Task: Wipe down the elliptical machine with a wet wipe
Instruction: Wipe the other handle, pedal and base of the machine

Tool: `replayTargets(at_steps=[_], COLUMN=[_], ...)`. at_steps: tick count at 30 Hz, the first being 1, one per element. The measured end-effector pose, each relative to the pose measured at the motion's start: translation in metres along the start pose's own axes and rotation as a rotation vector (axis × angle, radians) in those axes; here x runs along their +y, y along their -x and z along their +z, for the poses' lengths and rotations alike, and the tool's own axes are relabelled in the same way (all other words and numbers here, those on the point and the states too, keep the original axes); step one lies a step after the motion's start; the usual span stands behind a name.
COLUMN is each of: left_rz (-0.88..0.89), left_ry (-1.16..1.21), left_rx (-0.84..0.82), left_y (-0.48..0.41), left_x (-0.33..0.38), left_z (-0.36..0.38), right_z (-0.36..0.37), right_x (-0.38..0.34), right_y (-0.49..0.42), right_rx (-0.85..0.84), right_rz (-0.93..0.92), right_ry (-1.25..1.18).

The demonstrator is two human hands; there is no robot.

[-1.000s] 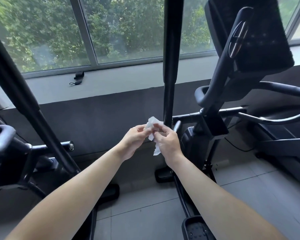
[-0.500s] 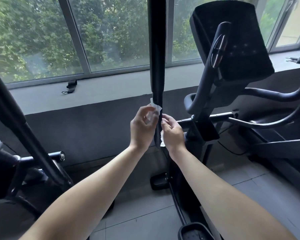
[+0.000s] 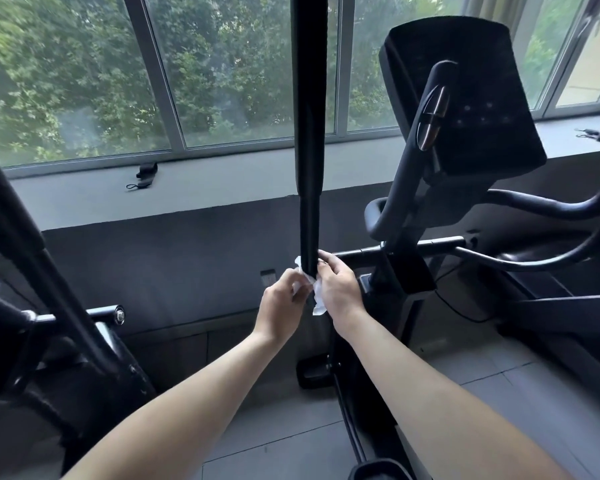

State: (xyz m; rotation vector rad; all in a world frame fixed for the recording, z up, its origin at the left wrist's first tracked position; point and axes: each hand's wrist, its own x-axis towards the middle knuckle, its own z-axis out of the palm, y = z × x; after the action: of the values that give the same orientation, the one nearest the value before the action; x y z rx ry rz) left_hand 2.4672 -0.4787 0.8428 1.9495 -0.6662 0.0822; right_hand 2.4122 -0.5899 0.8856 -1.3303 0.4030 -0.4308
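The elliptical machine's black upright handle bar runs down the middle of the view. A white wet wipe is wrapped around the bar's lower part. My left hand pinches the wipe on the bar's left side. On the right side my right hand grips the wipe, its fingers curled round the bar. The machine's black console and a curved fixed handle stand to the right.
Another machine's slanted black bar fills the left side. A small black strap lies on the grey window sill. Grey floor tiles lie below my arms, with a black pedal at the bottom edge.
Both hands brought the wipe from in front of the bar onto it, then slid lower down the bar. The view shifted slightly to the left.
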Motion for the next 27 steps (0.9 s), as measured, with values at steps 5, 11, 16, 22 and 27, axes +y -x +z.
replayTargets(at_steps=[5, 11, 16, 22, 27], left_rz=[-0.049, 0.154, 0.313, 0.393, 0.259], left_ry=[0.136, 0.313, 0.161, 0.015, -0.05], left_rx=[-0.008, 0.247, 0.246, 0.171, 0.109], left_y=[-0.003, -0.027, -0.029, -0.018, 0.001], left_x=[0.007, 0.059, 0.052, 0.017, -0.013], left_z=[-0.006, -0.012, -0.005, 0.006, 0.021], right_z=[-0.001, -0.01, -0.017, -0.024, -0.032], right_x=[0.004, 0.004, 0.015, 0.025, 0.039], right_y=[-0.003, -0.008, -0.011, -0.017, -0.022], right_rx=[0.038, 0.032, -0.042, -0.112, -0.177], right_rz=[0.005, -0.012, 0.095, 0.139, 0.176], right_ry=[0.111, 0.228, 0.356, 0.347, 0.36])
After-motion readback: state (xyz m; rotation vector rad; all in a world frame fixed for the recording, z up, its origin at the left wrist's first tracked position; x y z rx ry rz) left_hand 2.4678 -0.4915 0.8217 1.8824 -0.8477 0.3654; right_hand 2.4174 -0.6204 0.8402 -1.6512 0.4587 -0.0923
